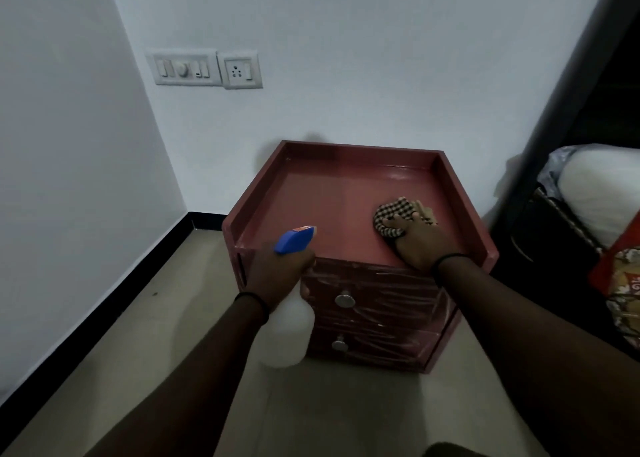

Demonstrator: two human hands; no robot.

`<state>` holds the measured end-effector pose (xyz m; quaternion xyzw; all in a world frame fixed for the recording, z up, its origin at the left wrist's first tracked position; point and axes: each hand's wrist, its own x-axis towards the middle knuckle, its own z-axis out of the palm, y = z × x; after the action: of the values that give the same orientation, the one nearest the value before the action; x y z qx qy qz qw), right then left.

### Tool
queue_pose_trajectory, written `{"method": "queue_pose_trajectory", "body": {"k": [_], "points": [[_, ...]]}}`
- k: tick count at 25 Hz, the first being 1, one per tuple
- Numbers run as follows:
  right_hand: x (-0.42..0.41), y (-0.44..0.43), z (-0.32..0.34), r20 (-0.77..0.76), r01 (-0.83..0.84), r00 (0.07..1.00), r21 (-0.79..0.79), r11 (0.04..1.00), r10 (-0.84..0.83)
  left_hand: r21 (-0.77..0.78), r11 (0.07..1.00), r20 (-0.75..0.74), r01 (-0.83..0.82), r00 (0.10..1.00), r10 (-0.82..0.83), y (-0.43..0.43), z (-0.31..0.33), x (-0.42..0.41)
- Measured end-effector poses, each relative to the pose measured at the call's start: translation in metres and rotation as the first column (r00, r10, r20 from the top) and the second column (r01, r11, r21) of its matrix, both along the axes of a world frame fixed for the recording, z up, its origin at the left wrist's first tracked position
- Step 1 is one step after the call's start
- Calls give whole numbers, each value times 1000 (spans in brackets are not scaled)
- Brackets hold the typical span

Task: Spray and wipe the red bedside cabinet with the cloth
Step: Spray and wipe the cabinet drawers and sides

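Red cabinet point(329, 207) by white wall point(346, 58), right fingers point(415, 220) pressing cloth point(394, 210), left fingers point(305, 291) gripping sprayer point(294, 240)

I am facing a corner where a white side wall point(69, 145) is meeting a white back wall point(346, 58). Dim, bluish light is lying evenly over both. A switch panel point(183, 67) is sitting on the back wall, with a socket plate point(240, 71) touching its right edge. A black skirting point(104, 300) is running along the foot of the side wall above a pale beige floor point(156, 335). To my right a tall dark panel point(571, 93) is rising, and below it a white pillow point(595, 193) in clear wrapping is lying beside a red patterned fabric point(620, 283).
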<state>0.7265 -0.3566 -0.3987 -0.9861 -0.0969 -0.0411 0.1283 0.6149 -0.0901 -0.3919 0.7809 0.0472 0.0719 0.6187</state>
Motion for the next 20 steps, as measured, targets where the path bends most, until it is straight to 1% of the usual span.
{"method": "queue_pose_trajectory", "body": {"k": [2,4,7,9,15,20], "points": [[-8,6,-2,31,32,999,-18,999,-31,25,1000,18,6,1000,-6,-10,-14,-10],[-18,7,-4,48,30,998,-44,999,-28,-12,1000,12,8,1000,-8,-28,-31,-26],[-36,11,-6,40,46,998,10,999,-47,-47,999,-1,-3,1000,3,-57,-59,-37],[-44,13,-8,42,42,998,34,999,-43,-34,999,17,22,1000,-22,-70,-72,-35],[-52,8,-1,51,33,998,59,998,-36,-47,997,73,67,995,-64,-85,-80,-17],[-63,7,-3,101,18,995,91,996,-27,-2,1000,83,3,997,-3,-94,-95,-21]]}}
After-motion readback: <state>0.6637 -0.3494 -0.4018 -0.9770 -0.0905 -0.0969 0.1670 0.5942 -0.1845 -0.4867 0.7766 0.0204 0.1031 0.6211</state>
